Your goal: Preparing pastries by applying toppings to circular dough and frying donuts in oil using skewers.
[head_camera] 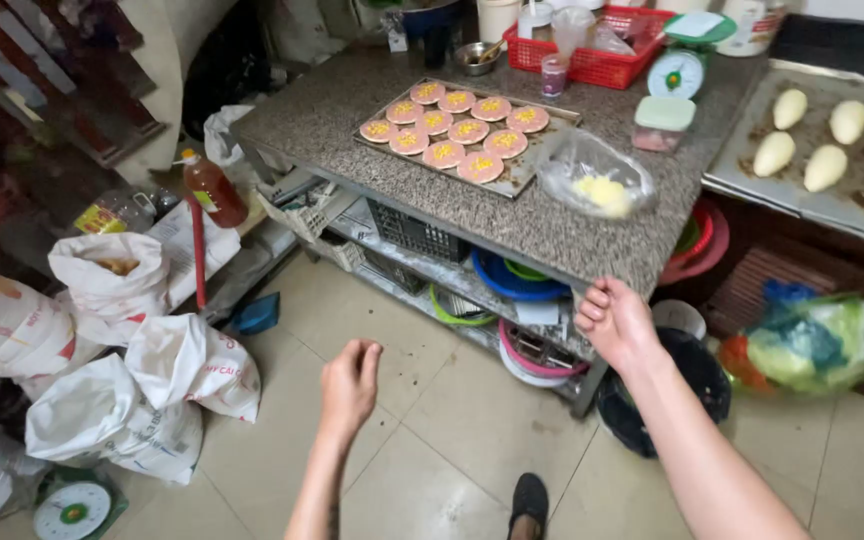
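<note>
My left hand hangs over the tiled floor with its fingers loosely curled and nothing in it. My right hand is raised just below the near corner of the granite table, fingers bent, holding nothing. On the table lies a metal tray with several round pink dough pieces topped with yellow bits. Beside it sits a clear plastic bag with yellow filling.
A second tray at right carries pale oval dough pieces. A red basket, green scale and small lidded tub stand behind. White sacks crowd the floor at left; bowls fill the shelf underneath.
</note>
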